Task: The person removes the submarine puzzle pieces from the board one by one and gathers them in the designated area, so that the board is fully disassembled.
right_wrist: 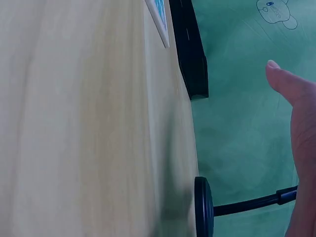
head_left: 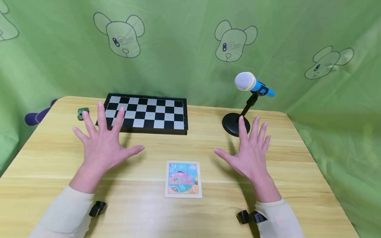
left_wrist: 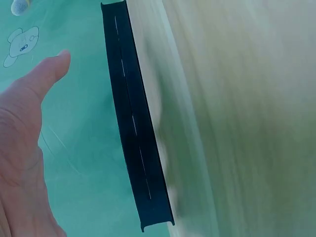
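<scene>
Both hands hover over the wooden table with fingers spread, holding nothing. My left hand (head_left: pixel 102 147) is nearest the black-and-white checkered board (head_left: pixel 148 112), its fingertips overlapping the board's left part in the head view. The right hand (head_left: pixel 251 157) is in front of the black round base (head_left: pixel 231 124) of a stand that bears a blue microphone (head_left: pixel 253 83). Between the hands, closer to me, lies a small square puzzle (head_left: pixel 183 179) with a pink submarine picture and a white frame. In the left wrist view the board's dark side (left_wrist: pixel 133 118) shows beyond the thumb.
A small green object (head_left: pixel 82 113) sits at the table's back left, near the left fingertips. Green curtains (head_left: pixel 184 49) with mouse-like drawings hang behind and beside the table (head_left: pixel 143 211). Something purple (head_left: pixel 38 115) shows past the left edge. Each sleeve carries a black wrist device (head_left: pixel 97 209).
</scene>
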The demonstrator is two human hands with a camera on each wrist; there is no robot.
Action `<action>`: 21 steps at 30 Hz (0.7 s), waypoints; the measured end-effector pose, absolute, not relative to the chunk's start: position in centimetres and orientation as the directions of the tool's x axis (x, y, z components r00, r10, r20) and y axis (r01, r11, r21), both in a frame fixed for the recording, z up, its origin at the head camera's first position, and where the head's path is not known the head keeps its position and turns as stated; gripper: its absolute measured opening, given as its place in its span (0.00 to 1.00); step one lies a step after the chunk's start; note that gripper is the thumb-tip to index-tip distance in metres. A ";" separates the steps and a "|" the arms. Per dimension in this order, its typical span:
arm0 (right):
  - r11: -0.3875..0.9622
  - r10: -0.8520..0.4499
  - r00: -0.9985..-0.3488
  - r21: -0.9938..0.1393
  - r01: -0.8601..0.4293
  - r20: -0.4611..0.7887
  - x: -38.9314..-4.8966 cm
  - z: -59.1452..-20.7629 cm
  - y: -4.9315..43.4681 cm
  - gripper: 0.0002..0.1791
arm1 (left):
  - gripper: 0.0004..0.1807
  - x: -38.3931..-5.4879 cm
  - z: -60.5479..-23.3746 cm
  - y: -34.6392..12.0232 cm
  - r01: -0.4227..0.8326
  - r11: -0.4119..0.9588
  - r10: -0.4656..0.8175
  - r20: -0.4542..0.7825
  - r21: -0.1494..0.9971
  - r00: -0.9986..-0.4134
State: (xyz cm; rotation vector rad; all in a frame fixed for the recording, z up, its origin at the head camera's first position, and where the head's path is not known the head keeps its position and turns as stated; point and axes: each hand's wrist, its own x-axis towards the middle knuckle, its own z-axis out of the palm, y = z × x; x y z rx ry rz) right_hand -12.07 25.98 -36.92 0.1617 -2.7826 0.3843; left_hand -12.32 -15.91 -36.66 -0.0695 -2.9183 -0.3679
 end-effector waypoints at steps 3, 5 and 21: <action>0.931 -0.090 -0.929 -0.301 -0.207 0.358 -12.0 -37.1 25.8 0.68 | 0.72 -12.0 -36.6 -15.4 0.086 0.959 0.030 0.207 0.270 -0.978; 0.902 -0.109 -0.921 -0.352 -0.250 0.375 -11.9 -37.3 25.6 0.68 | 0.73 -11.6 -36.6 -14.9 0.103 0.950 0.040 0.212 0.296 -0.976; 0.319 -0.328 -0.899 -0.862 -0.394 0.290 -10.9 -39.9 18.4 0.52 | 0.71 -7.0 -38.2 -7.0 0.117 0.684 0.167 0.002 0.720 -0.986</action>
